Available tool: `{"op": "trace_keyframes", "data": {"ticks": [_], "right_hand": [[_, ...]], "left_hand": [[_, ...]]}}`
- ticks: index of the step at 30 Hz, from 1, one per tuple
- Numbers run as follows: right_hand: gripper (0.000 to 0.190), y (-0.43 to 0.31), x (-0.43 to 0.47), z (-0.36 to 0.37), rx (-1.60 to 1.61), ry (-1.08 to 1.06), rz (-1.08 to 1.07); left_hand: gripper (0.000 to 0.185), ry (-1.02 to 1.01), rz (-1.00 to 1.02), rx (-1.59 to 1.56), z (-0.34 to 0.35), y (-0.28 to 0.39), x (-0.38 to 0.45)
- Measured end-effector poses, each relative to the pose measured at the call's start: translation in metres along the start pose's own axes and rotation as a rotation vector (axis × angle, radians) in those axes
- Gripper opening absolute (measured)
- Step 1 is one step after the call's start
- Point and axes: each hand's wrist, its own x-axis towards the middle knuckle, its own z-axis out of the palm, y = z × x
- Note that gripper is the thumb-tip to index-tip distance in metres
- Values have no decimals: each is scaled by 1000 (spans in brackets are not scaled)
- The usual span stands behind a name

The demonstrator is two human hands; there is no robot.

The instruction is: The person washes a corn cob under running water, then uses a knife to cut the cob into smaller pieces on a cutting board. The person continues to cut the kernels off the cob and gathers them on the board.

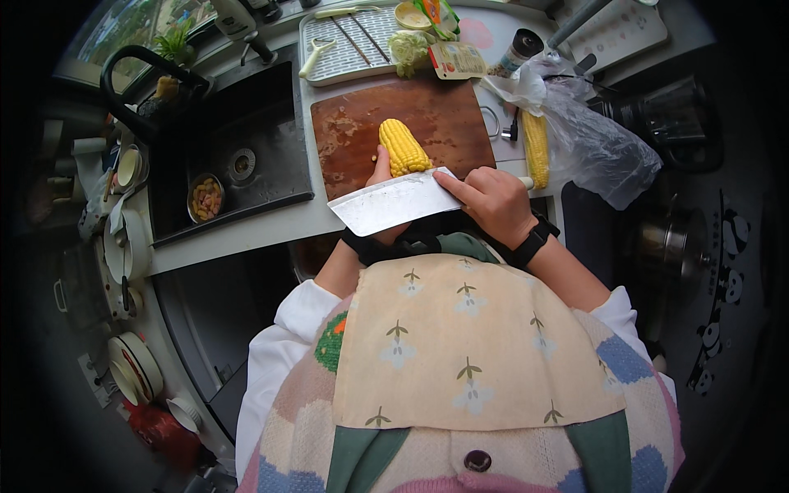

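A piece of yellow corn cob [402, 148] lies over the wooden cutting board [345, 138], its near end at the blade. My left hand [380, 167] holds the cob, with the thumb along its left side; the blade hides most of that hand. The broad blade of a cleaver [397, 202] slants across the near end of the cob. My right hand [496, 200] grips the cleaver's handle, the index finger stretched along the blade. One loose kernel [374, 158] sits beside my left thumb.
Left is a black sink [271, 135] holding a small bowl [206, 198] of pale pieces. Behind the board stands a white draining tray [320, 37] with a peeler [317, 57] and chopsticks [370, 38]. Another corn cob [535, 151] and a plastic bag [592, 123] lie right.
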Motion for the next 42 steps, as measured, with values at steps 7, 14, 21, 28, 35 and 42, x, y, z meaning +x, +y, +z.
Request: {"op": "trace_keyframes", "data": {"ticks": [7,14,21,28,35,42], "right_hand": [[40,4,8,-4,-73,-13,15],[44,2,0,-5,17,-37,100],[41,-9,-6,-6,-2,-51,184],[34,-5,-9,-10,-43,-64,161],[52,7,-7,-14,-64,-73,92],[34,5,30,-36,-30,-111,76]], "left_hand": [[72,62,150,-52,9,-6,9],[68,117,186,7,-1,-14,17],[57,263,227,8,23,-21,24],[56,265,206,-10,32,-21,26],[59,181,280,215,8,-28,25],[54,159,223,-4,38,-8,24]]}}
